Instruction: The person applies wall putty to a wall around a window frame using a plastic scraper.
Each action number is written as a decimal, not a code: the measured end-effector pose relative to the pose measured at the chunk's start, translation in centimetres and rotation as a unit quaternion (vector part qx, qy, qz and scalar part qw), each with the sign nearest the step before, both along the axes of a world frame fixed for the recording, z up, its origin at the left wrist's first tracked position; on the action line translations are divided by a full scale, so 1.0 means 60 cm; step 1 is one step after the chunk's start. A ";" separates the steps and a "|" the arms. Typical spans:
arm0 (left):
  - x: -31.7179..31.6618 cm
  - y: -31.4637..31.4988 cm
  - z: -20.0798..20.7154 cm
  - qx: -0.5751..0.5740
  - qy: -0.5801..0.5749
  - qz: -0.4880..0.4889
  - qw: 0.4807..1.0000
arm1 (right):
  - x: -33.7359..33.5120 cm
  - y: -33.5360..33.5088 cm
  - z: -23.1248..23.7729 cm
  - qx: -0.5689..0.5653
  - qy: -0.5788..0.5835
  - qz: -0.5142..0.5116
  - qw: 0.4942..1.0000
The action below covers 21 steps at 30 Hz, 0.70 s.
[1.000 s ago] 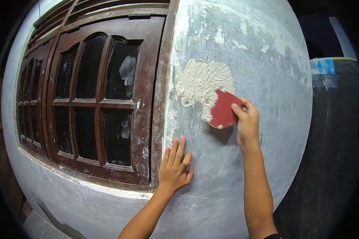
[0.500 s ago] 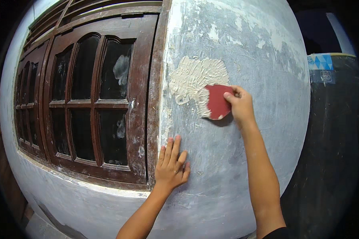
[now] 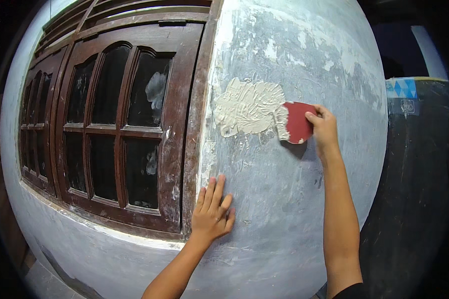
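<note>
One red scraper (image 3: 299, 123), edge caked with cream putty (image 3: 283, 122), perhaps thin, pinched in right grip (image 3: 326, 130), left grip (image 3: 212, 214) splayed on wall (image 3: 274, 204)

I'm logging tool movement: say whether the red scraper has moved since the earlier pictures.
Yes: the red scraper has moved right and slightly up, farther from the brown window frame.

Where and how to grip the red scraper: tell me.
Probably pinch the red scraper by its upper right edge, coming from the right: its left edge is caked with paste, and the right hand holds it there, thumb on the face.
</note>
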<state>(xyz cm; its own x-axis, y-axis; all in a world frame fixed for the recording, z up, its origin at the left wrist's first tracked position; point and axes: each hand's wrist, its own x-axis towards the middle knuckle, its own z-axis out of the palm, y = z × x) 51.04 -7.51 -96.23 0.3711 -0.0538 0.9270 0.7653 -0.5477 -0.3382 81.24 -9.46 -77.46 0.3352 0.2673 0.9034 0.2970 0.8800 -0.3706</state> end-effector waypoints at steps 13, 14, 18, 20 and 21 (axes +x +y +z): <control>-0.001 -0.001 0.000 -0.003 -0.002 0.002 1.000 | 0.002 -0.020 0.028 0.003 0.010 0.057 0.998; -0.002 0.001 -0.001 -0.004 -0.004 0.003 1.000 | 0.003 -0.019 0.026 0.007 0.007 0.102 0.995; -0.006 -0.001 0.000 -0.006 -0.005 0.013 1.000 | -0.043 -0.004 0.024 0.006 -0.120 0.040 0.992; -0.003 -0.003 0.001 -0.007 -0.003 0.014 1.000 | -0.016 0.000 0.029 -0.009 -0.109 0.019 0.994; -0.003 -0.005 0.002 -0.006 -0.001 0.013 1.000 | 0.000 -0.004 0.033 -0.008 -0.080 0.024 0.996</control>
<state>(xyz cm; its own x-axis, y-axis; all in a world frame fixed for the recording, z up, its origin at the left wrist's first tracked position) 50.89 -7.79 -96.11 0.3710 -0.0338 0.9280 0.7795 -0.5318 -0.3310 81.25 -9.67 -75.45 0.1726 0.2942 0.9400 0.3108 0.8894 -0.3354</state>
